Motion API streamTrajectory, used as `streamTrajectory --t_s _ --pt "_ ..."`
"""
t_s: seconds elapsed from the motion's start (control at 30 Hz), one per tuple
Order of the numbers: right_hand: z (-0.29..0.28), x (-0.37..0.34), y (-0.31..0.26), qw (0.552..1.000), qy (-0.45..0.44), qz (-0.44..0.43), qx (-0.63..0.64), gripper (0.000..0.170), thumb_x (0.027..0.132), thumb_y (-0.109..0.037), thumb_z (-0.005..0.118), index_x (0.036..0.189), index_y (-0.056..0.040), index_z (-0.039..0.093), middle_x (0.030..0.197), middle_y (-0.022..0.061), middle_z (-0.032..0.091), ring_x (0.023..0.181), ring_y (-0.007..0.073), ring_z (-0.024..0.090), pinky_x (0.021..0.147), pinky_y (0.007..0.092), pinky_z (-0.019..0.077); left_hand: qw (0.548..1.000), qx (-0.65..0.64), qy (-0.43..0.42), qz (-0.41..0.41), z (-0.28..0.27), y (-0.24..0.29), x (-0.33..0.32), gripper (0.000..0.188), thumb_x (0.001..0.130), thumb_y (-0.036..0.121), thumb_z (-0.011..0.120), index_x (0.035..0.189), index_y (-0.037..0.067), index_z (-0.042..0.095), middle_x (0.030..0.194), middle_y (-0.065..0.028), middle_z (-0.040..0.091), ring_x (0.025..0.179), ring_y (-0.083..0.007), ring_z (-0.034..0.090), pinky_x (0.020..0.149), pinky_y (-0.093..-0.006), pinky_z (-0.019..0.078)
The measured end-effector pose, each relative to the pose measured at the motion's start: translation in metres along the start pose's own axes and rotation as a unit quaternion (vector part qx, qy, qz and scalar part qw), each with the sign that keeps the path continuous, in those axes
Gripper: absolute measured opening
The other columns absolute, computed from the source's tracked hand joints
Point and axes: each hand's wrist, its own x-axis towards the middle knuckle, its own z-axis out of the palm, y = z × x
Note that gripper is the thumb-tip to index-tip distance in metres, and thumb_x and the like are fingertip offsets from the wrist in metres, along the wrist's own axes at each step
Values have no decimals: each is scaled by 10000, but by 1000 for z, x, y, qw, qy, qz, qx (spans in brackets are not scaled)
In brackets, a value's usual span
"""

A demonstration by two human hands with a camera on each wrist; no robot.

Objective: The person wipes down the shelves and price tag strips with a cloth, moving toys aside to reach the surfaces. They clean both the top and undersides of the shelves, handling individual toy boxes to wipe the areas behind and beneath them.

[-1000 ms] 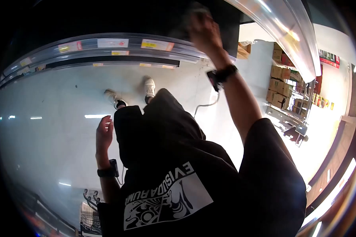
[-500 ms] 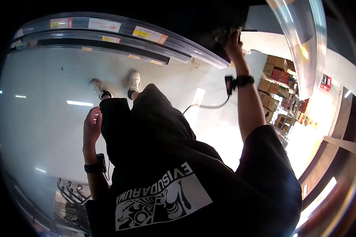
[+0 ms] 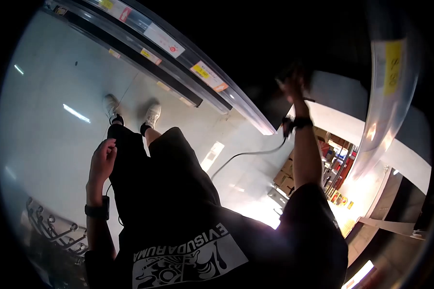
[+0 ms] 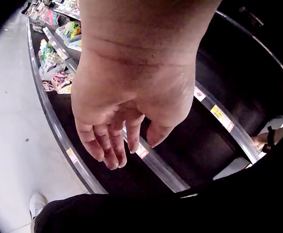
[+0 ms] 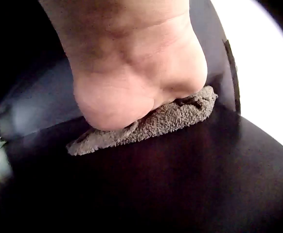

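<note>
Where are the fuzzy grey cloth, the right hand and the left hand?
Fuzzy grey cloth point(image 5: 173, 119): right wrist view, its side below the hand.
Right hand point(image 5: 139, 85): right wrist view, heel of the palm.
Left hand point(image 4: 129, 99): left wrist view, the palm.

Two hands show, one left hand point(image 4: 132, 107) and one right hand point(image 5: 136, 87), with one terry cloth point(image 5: 175, 119). Two pale sneakers point(image 3: 153, 114) and two black wristbands point(image 3: 97, 211) are visible.
</note>
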Motion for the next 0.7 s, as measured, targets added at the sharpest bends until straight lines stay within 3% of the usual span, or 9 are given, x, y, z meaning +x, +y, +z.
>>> streamTrajectory --t_s 0.03,0.13,0.17,0.2,0.23,0.27,0.3,0.57,0.7 --pt "-23 -24 -41 987 -3 -74 140 691 875 -384 520 1420 -94 210 1477 212 78 1356 402 106 1071 556 136 1000 -7 1 -16 0 -2 0 239 871 102 548 1101 36 531 922 -114 611 741 -220 590 698 -315 485" --pt "-66 -36 -102 987 112 -97 53 690 859 -386 527 1414 -99 233 1481 193 90 1361 395 105 1066 576 126 999 -15 18 -24 1 -11 2 236 867 90 548 1096 35 529 912 -115 608 734 -225 591 687 -316 484" --pt "-58 -19 -72 912 140 -173 -345 649 873 -391 494 1402 -100 255 1475 167 157 1349 396 147 1079 534 148 999 -9 24 -18 3 -15 0 238 864 83 548 1096 35 527 909 -115 607 731 -227 591 680 -318 483" --pt "-64 3 -53 909 142 -181 -348 649 873 -391 494 1402 -100 255 1475 167 157 1349 396 147 1079 534 148 999 -15 29 -23 3 -15 0 238 864 83 548 1096 35 527 909 -115 607 731 -227 591 680 -318 483" --pt "-71 28 -38 974 64 -62 -210 616 892 -384 467 1399 -103 261 1467 156 193 1345 384 169 1081 517 160 999 -10 27 -19 1 -12 -1 237 862 78 547 1094 35 527 908 -117 606 727 -228 591 674 -320 482" --pt "-76 52 -35 996 -16 58 -62 583 910 -378 439 1397 -107 268 1458 146 229 1340 373 191 1082 500 173 1000 -3 28 -13 -3 -10 -2 236 860 72 545 1092 35 526 908 -119 605 724 -229 590 668 -323 481" --pt "-74 65 -26 994 -1 103 46 583 910 -384 433 1397 -108 269 1457 147 231 1338 370 197 1080 497 179 999 -2 32 -24 -6 -2 -4 228 860 66 542 1085 34 525 905 -121 604 713 -229 588 663 -324 478" --pt "-55 76 -4 968 58 206 129 591 912 -438 385 1397 -118 279 1451 153 245 1325 345 240 1062 479 225 997 2 62 -44 -18 -15 -21 216 856 61 543 1070 34 526 924 -117 601 733 -235 597 659 -327 473" --pt "-66 137 -72 991 89 59 77 598 912 -465 361 1397 -123 284 1448 156 251 1318 333 262 1053 469 248 995 -22 63 -80 -17 -42 -11 224 856 68 546 1077 32 529 934 -114 602 759 -231 603 681 -330 480"
